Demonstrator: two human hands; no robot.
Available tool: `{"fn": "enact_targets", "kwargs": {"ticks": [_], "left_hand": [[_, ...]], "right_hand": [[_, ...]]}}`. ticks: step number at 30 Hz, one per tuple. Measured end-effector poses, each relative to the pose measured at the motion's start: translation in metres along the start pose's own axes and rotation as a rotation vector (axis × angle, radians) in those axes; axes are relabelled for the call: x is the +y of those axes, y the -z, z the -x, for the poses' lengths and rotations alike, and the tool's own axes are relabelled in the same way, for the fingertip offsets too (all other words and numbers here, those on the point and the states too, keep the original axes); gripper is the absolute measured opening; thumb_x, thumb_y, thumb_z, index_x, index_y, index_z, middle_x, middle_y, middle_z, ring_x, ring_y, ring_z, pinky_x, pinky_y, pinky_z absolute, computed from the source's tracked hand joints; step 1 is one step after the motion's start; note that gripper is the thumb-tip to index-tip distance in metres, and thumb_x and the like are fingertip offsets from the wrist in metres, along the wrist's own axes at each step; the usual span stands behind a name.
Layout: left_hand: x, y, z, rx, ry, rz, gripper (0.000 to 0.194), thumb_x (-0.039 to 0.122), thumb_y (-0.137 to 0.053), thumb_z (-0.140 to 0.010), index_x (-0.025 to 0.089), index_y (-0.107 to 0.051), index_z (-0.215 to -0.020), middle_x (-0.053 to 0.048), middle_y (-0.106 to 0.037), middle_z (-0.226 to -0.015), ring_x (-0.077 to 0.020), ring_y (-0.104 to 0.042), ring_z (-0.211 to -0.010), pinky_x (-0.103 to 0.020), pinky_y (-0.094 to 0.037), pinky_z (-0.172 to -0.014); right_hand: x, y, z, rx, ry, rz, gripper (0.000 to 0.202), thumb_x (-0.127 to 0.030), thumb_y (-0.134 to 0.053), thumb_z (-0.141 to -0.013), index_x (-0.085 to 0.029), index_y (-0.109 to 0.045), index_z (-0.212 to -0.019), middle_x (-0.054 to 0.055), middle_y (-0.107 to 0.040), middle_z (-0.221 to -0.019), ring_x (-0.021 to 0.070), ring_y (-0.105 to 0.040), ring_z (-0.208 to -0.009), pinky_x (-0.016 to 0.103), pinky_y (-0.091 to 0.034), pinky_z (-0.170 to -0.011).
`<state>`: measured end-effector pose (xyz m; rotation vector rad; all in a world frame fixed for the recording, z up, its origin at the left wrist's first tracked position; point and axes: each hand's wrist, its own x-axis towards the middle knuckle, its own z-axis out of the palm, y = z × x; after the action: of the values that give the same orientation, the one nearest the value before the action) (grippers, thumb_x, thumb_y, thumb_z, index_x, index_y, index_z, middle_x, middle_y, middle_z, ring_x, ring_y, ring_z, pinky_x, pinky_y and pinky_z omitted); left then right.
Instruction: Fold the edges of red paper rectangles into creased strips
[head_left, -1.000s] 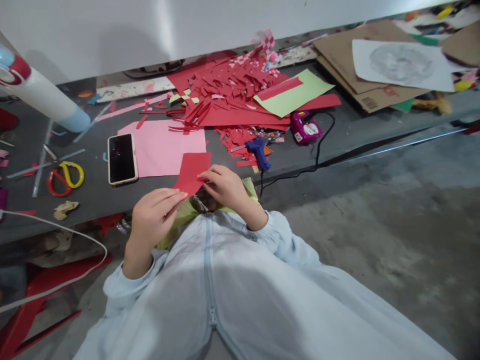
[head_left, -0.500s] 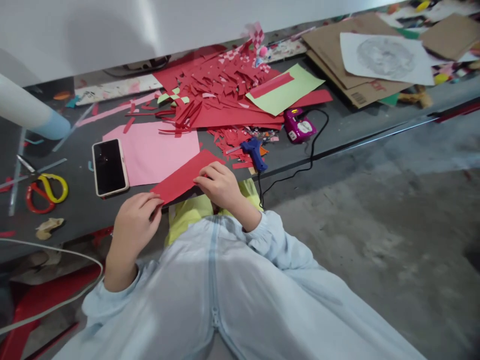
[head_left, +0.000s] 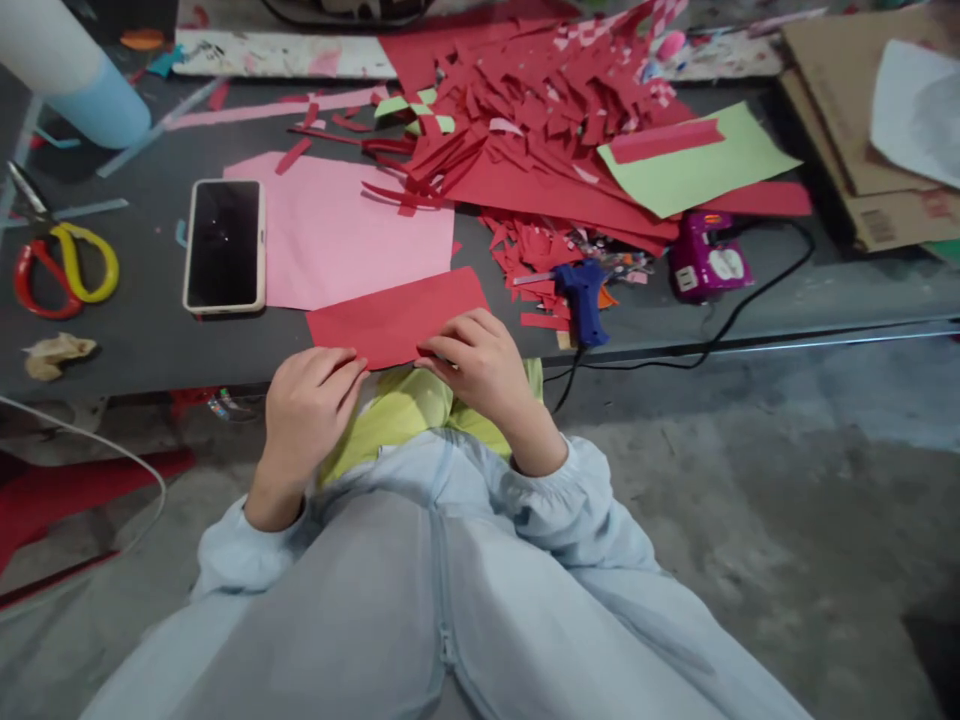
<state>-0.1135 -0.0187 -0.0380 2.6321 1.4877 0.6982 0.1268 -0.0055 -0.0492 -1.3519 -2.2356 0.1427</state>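
A rectangular strip of red paper (head_left: 394, 315) lies at the table's front edge, partly over a pink sheet (head_left: 345, 235). My left hand (head_left: 311, 405) pinches its near edge toward the left end. Farther right along that same edge, my right hand (head_left: 484, 365) grips the paper between thumb and fingers. The thumbs are partly hidden. A phone (head_left: 225, 245) in a pale case overlaps the pink sheet's left side. To the right of my right hand is a blue glue gun (head_left: 585, 300) with a black cord.
Red-and-yellow-handled scissors (head_left: 67, 265) lie at the left, below a white-and-blue cylinder (head_left: 97, 100). A heap of cut red paper (head_left: 525, 130) covers the back. Right of it are a light green sheet (head_left: 712, 180), a purple device (head_left: 709, 265) and cardboard (head_left: 847, 130).
The view has shifted and turned, so the table looks more level. The red paper is now less slanted, with both hands still at its near edge and closer together.
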Motion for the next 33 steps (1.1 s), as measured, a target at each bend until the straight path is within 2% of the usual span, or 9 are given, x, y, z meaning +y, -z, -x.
{"fn": "enact_targets", "kwargs": {"ticks": [4, 9, 17, 23, 28, 33], "left_hand": [[0.002, -0.001, -0.001, 0.052, 0.008, -0.016, 0.022, 0.029, -0.055, -0.096, 0.022, -0.075, -0.103, -0.006, -0.077, -0.102, -0.0231, -0.069, -0.095, -0.037, -0.051, -0.083], [-0.004, -0.003, -0.001, 0.054, -0.017, -0.029, 0.022, 0.029, -0.055, -0.096, 0.022, -0.075, -0.105, -0.006, -0.077, -0.105, -0.0228, -0.07, -0.096, -0.037, -0.051, -0.085], [-0.013, -0.004, 0.007, 0.087, -0.151, 0.014, 0.026, 0.019, -0.061, -0.092, 0.017, -0.07, -0.116, -0.011, -0.075, -0.115, -0.0256, -0.07, -0.107, -0.041, -0.054, -0.093], [-0.012, -0.007, 0.014, 0.142, -0.156, 0.011, 0.03, 0.016, -0.063, -0.09, 0.016, -0.066, -0.12, -0.011, -0.074, -0.119, -0.0249, -0.07, -0.111, -0.042, -0.056, -0.098], [-0.01, -0.009, 0.017, 0.167, -0.152, -0.006, 0.026, 0.015, -0.064, -0.089, 0.017, -0.068, -0.114, -0.011, -0.074, -0.114, -0.0244, -0.069, -0.111, -0.042, -0.056, -0.099], [-0.006, -0.008, 0.021, 0.211, -0.168, 0.001, 0.024, 0.01, -0.065, -0.084, 0.018, -0.069, -0.106, -0.008, -0.076, -0.098, -0.0222, -0.072, -0.096, -0.039, -0.056, -0.091]], "right_hand": [[-0.007, -0.001, -0.003, -0.004, 0.006, -0.019, 0.029, -0.044, -0.055, -0.095, -0.024, -0.076, -0.096, 0.009, -0.068, -0.089, 0.0222, -0.052, -0.086, 0.036, -0.043, -0.078], [-0.017, -0.005, -0.01, -0.041, 0.003, -0.056, 0.028, -0.04, -0.051, -0.097, -0.027, -0.076, -0.096, 0.008, -0.068, -0.091, 0.0219, -0.053, -0.087, 0.037, -0.042, -0.078], [-0.009, -0.002, -0.001, -0.002, -0.002, -0.06, 0.027, -0.043, -0.058, -0.094, -0.022, -0.074, -0.096, 0.008, -0.068, -0.089, 0.0211, -0.056, -0.086, 0.036, -0.045, -0.08], [-0.01, -0.002, 0.009, 0.031, 0.0, -0.043, 0.026, -0.042, -0.06, -0.093, -0.021, -0.072, -0.103, 0.009, -0.068, -0.094, 0.0215, -0.057, -0.089, 0.037, -0.046, -0.08], [-0.013, -0.003, 0.01, 0.057, 0.005, -0.014, 0.023, -0.039, -0.06, -0.093, -0.022, -0.071, -0.102, 0.008, -0.069, -0.094, 0.0209, -0.058, -0.088, 0.036, -0.047, -0.08], [-0.015, -0.004, 0.012, 0.086, 0.019, 0.01, 0.024, -0.037, -0.06, -0.093, -0.018, -0.072, -0.104, 0.01, -0.07, -0.094, 0.0212, -0.058, -0.089, 0.035, -0.047, -0.078]]}}
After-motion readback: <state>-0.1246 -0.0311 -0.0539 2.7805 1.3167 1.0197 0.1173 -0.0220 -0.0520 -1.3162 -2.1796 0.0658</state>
